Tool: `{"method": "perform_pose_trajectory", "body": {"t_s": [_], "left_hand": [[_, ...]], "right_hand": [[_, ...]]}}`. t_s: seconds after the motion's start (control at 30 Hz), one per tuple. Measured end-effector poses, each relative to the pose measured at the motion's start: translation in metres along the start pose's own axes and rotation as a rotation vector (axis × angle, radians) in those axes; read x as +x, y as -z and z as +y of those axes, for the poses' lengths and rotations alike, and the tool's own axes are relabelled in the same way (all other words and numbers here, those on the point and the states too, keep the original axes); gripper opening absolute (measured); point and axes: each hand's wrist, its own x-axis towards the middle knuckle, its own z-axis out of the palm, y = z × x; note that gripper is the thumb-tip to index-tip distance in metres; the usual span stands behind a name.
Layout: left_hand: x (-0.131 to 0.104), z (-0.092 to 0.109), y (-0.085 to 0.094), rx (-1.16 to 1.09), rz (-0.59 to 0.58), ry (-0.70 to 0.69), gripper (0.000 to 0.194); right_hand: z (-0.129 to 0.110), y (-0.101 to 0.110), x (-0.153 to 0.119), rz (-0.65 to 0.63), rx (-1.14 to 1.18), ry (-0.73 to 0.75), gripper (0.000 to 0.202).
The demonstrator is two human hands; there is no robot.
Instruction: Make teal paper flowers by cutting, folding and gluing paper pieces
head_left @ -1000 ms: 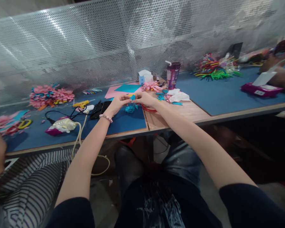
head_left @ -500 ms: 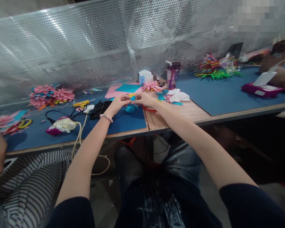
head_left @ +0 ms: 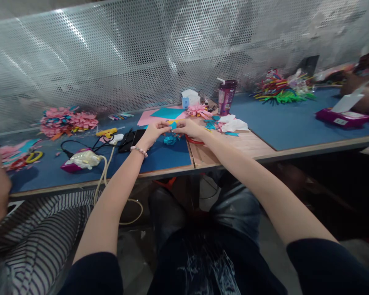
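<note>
Between my two hands, above the blue table mat, is a small blue paper piece (head_left: 174, 125). My left hand (head_left: 156, 132), with a beaded bracelet at the wrist, pinches it from the left. Fingers of my right hand (head_left: 188, 128) close on its right side. Just below them a crumpled blue paper flower (head_left: 170, 140) lies on the mat. Behind my hands are a pink sheet (head_left: 145, 117) and a blue sheet (head_left: 167, 113). Red scissors handles (head_left: 194, 141) show partly under my right hand.
A purple cup (head_left: 226, 97) with a straw and a tissue pack (head_left: 190, 98) stand behind. Glue gun (head_left: 106, 132), cables and paper bundles (head_left: 60, 122) lie left. Pipe cleaners (head_left: 276, 92) and a purple box (head_left: 342, 118) lie right. People sit at both sides.
The blue piece between my fingers has turned slightly and shows more upright. The whole view has shifted a little; my hands stay together at the same spot over the table.
</note>
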Motion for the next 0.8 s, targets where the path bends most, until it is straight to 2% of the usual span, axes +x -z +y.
{"method": "perform_pose_trajectory", "body": {"t_s": [0.3, 0.8], "left_hand": [[-0.0033, 0.0054, -0.0009, -0.018, -0.02, 0.072, 0.026], [-0.0032, 0.0022, -0.0002, 0.033, -0.046, 0.035, 0.03]], "right_hand": [[-0.0053, -0.0006, -0.0014, 0.067, 0.078, -0.045, 0.024], [-0.0059, -0.0026, -0.0016, 0.054, 0.063, -0.033, 0.02]]}}
